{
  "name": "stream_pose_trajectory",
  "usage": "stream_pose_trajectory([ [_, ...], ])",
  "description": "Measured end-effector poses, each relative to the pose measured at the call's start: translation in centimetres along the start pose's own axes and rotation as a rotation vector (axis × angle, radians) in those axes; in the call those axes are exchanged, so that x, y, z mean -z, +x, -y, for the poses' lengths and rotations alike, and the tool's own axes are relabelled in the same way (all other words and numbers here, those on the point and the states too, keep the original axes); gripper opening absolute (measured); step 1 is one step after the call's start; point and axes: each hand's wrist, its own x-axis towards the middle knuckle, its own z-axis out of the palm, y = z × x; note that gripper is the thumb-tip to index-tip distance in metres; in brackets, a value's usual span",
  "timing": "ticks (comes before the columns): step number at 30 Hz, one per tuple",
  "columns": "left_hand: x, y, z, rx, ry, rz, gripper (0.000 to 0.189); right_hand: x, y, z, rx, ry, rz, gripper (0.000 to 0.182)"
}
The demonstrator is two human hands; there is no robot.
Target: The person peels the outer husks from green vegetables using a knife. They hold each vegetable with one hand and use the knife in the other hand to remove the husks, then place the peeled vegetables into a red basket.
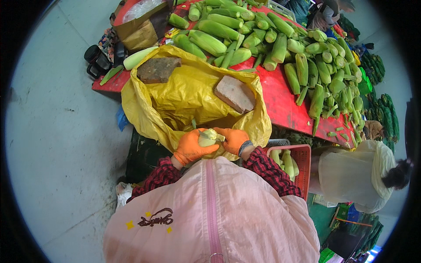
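Observation:
Both my hands wear orange gloves and meet in front of my chest, at the near rim of a yellow plastic bag (194,95). My left hand (190,148) is wrapped around a pale green ear of corn (206,141), with its cut stalk end facing up. My right hand (236,140) is closed at that end, its thumb near the stalk. A thin grey blade (219,138), seemingly a small knife, shows between the right fingers and the corn; its handle is hidden. The bag gapes wide, with a dark stone block (159,70) and a pale brick (235,93) on it.
Husked-on corn ears (213,29) lie heaped across the red tabletop (279,105). A red plastic crate (304,161) with trimmed ears stands at my right. A black-lidded mug (97,60) and a cardboard box (139,33) sit at far left. Another person (352,174) is close on the right.

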Motion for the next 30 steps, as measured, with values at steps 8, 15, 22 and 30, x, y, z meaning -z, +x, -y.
stream_pose_trajectory([
  [8,2.3,1.0,1.4,0.152,-0.472,0.387,0.047,-0.4,0.4,-0.2,0.130,0.035,0.003,0.046],
  [15,-0.1,0.1,-0.6,0.205,0.070,0.052,0.055,-0.5,-0.1,1.4,-0.032,0.007,0.095,0.040],
  [22,1.3,-0.6,-0.4,0.223,-0.090,0.167,0.049,-2.2,-0.4,-0.2,0.042,0.030,0.017,0.037],
  [30,1.2,-1.5,0.6,0.283,-0.392,0.188,0.043,-3.1,-0.8,0.2,0.038,0.025,0.076,0.039],
])
